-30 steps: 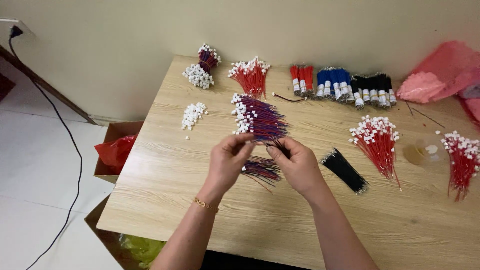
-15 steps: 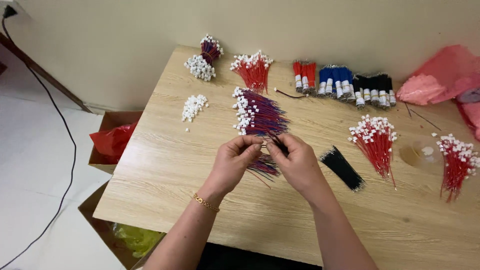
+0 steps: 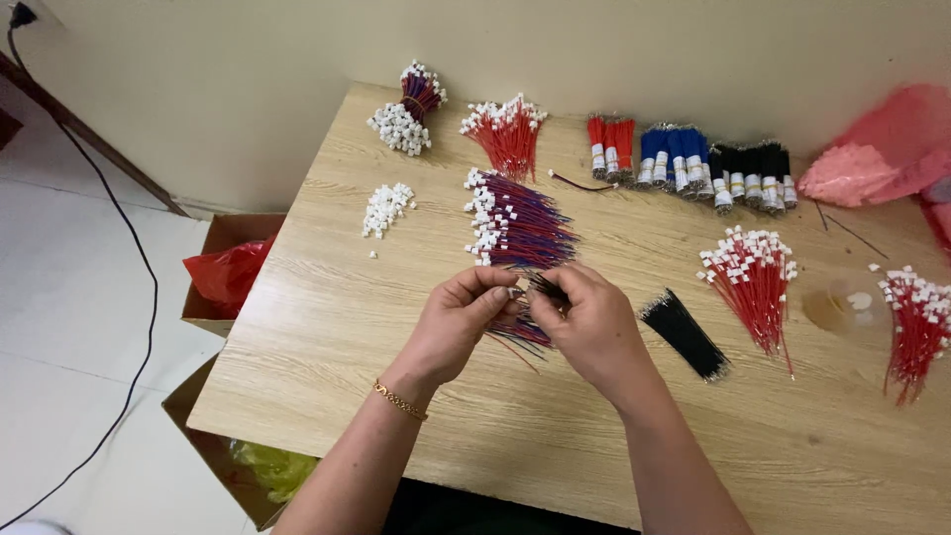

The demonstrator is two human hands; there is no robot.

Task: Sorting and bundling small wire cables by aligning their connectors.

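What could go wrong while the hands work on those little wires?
The left hand and right hand meet over a small wire bunch, so thin strands might tangle or slip out. The purple wire pile lies just beyond the fingers; a knuckle could perhaps nudge it into a mess. The loose white connectors sit near the table edge and might roll off.

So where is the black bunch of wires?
The black wire bundle lies on the wooden table, just beside the right hand, left of a red wire bunch.
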